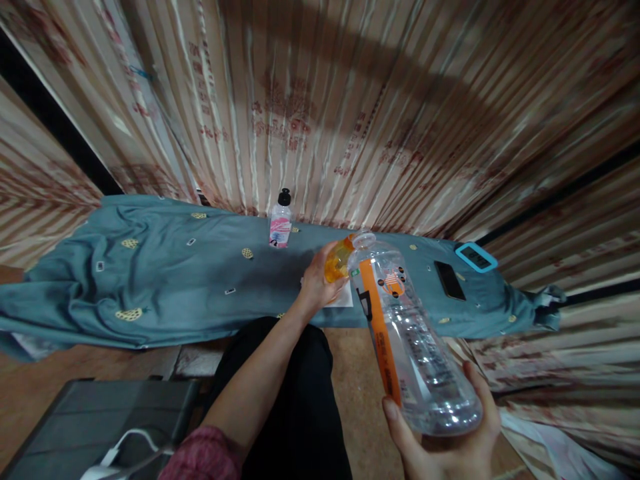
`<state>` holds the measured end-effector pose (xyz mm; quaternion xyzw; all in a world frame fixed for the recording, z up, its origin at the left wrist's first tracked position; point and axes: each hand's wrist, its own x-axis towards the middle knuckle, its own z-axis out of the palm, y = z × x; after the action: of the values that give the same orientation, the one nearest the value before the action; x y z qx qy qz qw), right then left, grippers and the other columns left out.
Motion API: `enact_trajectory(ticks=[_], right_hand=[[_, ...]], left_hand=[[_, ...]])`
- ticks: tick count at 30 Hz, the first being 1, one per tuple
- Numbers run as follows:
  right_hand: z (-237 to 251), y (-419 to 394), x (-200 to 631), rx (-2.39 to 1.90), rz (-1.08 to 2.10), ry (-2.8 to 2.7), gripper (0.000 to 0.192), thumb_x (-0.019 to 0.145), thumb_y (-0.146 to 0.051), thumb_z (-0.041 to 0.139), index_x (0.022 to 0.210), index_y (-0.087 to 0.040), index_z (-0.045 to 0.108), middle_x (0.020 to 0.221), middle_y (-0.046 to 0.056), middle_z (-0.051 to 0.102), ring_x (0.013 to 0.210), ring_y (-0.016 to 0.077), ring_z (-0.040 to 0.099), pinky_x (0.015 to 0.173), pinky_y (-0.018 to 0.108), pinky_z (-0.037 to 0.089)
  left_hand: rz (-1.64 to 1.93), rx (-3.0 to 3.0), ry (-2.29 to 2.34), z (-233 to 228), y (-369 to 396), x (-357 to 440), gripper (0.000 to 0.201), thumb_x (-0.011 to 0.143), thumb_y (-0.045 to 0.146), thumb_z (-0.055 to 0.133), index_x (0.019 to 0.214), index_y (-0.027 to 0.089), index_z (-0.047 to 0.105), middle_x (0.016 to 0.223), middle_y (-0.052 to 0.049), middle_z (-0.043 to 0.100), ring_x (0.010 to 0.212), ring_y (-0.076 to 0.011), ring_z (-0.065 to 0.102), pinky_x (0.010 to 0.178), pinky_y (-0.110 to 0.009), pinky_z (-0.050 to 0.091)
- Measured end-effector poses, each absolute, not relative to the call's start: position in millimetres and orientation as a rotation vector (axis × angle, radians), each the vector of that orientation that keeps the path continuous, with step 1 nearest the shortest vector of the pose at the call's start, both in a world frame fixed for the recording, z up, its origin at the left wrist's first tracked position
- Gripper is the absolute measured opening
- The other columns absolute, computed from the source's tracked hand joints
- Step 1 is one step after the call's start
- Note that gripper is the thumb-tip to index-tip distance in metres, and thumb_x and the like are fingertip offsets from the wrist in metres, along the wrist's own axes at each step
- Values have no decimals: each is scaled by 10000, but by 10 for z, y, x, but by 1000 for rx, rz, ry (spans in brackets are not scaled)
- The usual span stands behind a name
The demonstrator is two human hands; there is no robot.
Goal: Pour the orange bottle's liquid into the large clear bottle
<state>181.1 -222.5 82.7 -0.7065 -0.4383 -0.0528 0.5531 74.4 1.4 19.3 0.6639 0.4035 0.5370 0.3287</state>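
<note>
My right hand (445,447) cups the base of a big clear plastic bottle (425,347) with an orange-striped label. The bottle is tilted, its uncapped-looking neck pointing away from me and to the left. Beside that neck, my left hand (320,277) wraps around a small see-through amber container (337,261). Whether the two mouths touch, I cannot tell. A white sheet (343,298) shows partly below my left hand on the teal cloth (175,280).
A small clear bottle (281,223) with a black cap and pink label stands at the back. To the right lie a dark phone (449,280) and a blue-framed digital display (476,257). A grey box (100,427) with a white cable is at lower left; patterned curtains (320,120) hang behind.
</note>
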Motion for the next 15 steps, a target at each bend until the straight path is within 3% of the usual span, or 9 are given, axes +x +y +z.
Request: enact_trajectory(ticks=[15], right_hand=[[834, -2237, 1810, -1744, -81, -1016, 1200, 627, -651, 823, 1568, -152, 269, 1576, 241, 354, 1423, 468, 400, 1094, 756, 344]], left_hand=[[1383, 1744, 1072, 195, 5, 736, 770, 726, 164, 795, 1406, 267, 448, 1406, -105, 608, 1273, -272, 615, 1098, -446, 497]])
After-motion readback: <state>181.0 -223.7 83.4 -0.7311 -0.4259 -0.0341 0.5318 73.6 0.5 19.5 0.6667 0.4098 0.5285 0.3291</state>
